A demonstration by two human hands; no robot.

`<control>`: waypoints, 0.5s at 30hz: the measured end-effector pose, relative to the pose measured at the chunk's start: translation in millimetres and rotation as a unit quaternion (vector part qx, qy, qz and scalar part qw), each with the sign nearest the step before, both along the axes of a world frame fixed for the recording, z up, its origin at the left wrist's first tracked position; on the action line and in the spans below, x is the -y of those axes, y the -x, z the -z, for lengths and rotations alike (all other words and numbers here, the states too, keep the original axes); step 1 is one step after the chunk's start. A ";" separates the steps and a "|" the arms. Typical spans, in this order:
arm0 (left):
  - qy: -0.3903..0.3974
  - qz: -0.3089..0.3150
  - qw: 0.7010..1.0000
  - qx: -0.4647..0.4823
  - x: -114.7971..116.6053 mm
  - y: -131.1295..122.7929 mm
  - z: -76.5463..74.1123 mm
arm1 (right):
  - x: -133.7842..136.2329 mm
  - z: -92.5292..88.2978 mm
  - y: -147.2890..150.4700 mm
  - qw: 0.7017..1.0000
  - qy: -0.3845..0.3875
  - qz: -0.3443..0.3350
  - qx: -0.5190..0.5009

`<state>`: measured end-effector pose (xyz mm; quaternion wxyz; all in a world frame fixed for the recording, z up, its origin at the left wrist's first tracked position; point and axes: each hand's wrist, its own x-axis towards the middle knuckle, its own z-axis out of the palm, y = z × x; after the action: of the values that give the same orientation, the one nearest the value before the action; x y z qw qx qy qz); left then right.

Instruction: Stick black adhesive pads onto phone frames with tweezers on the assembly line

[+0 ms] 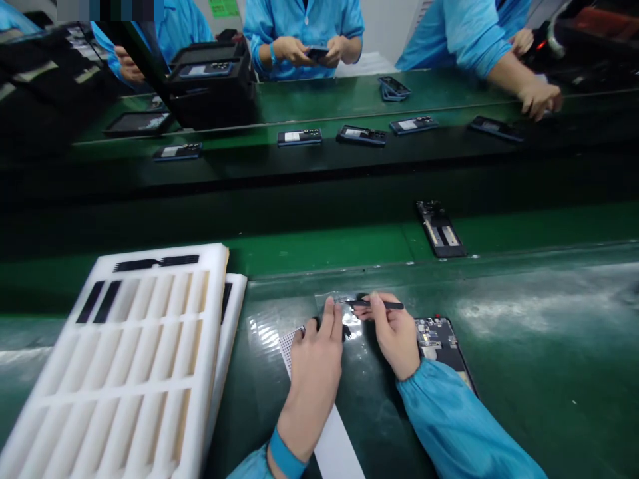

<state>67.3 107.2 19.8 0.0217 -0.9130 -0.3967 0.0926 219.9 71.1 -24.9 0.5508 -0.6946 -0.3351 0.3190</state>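
In the head view, my right hand (397,336) grips a pair of dark tweezers (392,305), their tips pointing left toward my other hand's fingertips. My left hand (315,366) lies palm down with fingers stretched out, the fingertips pressing on clear plastic film (355,322). Small black pieces show around its fingers; their kind I cannot make out. Beneath this hand runs a white strip (337,442) with a dotted upper end. An opened phone (442,342) with its circuit board exposed lies right of my right wrist, partly covered by my sleeve.
White foam trays (187,392) with slots are stacked at left, a few black strips in them. Another opened phone (440,229) lies beyond my hands. Several phones (299,137) sit on the dark belt (239,163). Co-workers in blue stand across it, one reaching a hand (542,96) over.
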 end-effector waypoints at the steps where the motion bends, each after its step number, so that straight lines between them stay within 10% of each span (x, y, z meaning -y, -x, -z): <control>1: 0.001 0.001 1.000 0.002 0.0 -0.3 -0.2 | 0.5 0.4 -0.2 1.000 0.001 -0.001 0.002; 7: 0.041 -0.024 0.996 0.075 -1.1 3.2 4.5 | -1.6 0.4 1.9 1.000 -0.008 -0.008 0.009; 10: 0.125 -0.108 0.947 0.275 -1.4 7.3 3.8 | -6.7 -2.9 4.4 0.999 -0.037 0.012 -0.002; 15: 0.396 -0.333 0.612 0.598 4.6 15.5 -20.8 | -0.3 -32.8 7.4 0.992 -0.088 0.027 -0.091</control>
<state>51.8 102.5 40.5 -0.6161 -0.4904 -0.5236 -0.3252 212.5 71.4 7.9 0.6466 -0.6199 -0.2916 0.3355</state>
